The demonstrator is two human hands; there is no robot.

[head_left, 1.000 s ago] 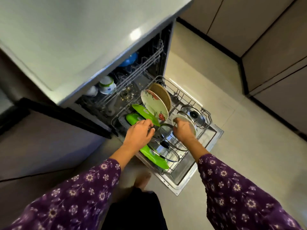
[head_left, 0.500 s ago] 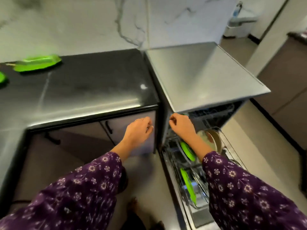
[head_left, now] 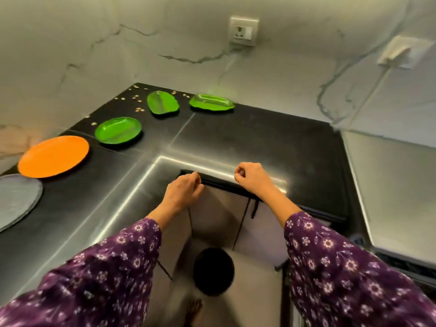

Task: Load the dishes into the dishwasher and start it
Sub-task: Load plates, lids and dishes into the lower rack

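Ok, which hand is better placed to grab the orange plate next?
Left, I'd say. The orange plate lies far left on the counter, nearer the left hand, which holds nothing. The right hand, also empty, sits further right and would have to cross over.

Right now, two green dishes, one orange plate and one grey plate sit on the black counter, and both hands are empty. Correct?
Not quite. The head view shows three green dishes, not two: one beside the orange plate, two nearer the wall. The grey plate lies on the black counter, and the left hand and right hand hold nothing.
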